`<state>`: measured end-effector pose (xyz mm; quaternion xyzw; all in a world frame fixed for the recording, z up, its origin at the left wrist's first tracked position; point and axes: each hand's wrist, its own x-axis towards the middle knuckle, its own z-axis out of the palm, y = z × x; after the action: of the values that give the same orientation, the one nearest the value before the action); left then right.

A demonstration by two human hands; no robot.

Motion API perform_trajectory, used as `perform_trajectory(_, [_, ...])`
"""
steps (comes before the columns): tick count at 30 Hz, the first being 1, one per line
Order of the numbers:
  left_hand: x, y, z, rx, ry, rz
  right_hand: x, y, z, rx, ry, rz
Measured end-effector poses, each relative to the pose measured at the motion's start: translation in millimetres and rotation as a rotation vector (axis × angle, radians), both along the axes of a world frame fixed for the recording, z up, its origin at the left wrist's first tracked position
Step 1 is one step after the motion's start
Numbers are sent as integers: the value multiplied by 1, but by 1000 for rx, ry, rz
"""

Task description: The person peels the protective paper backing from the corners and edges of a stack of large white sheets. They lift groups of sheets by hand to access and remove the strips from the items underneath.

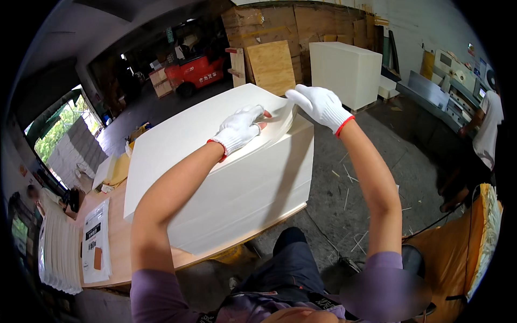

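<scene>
While beneath left grip (239, 129), white sheets (198, 124)

The stack (231, 212) is formed of smooth, matt paper. The left hand (240, 129) and right hand (321, 107) are covered in matt knitted cloth. The tabletop (115, 207) is surfaced in smooth, wood-like material; the leaning board (271, 69) is made of grained wood.

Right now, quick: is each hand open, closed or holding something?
Left hand: open, resting on the white paper stack.
Right hand: closed, holding the lifted corner of its top sheets.
</scene>
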<state>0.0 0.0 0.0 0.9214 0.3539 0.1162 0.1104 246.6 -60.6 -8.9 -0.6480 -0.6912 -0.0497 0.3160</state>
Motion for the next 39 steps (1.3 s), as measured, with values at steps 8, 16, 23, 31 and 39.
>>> perform_trajectory(8, [-7, 33, -2, -86, -303, -157, -31, 28, -27, 128, 913, 19])
perform_trajectory(16, [-2, 12, -14, -147, -367, -189, -39, 10, -45, 402, 796, -4])
perform_trajectory(23, [-2, 1, -7, -166, -376, -150, -38, 7, -47, 398, 790, -31])
perform_trajectory(31, [3, 12, -22, -51, -554, -299, -36, 10, -49, 383, 664, -80])
perform_trajectory(39, [0, 4, -17, -268, -443, -143, -43, 5, -46, 369, 751, -58])
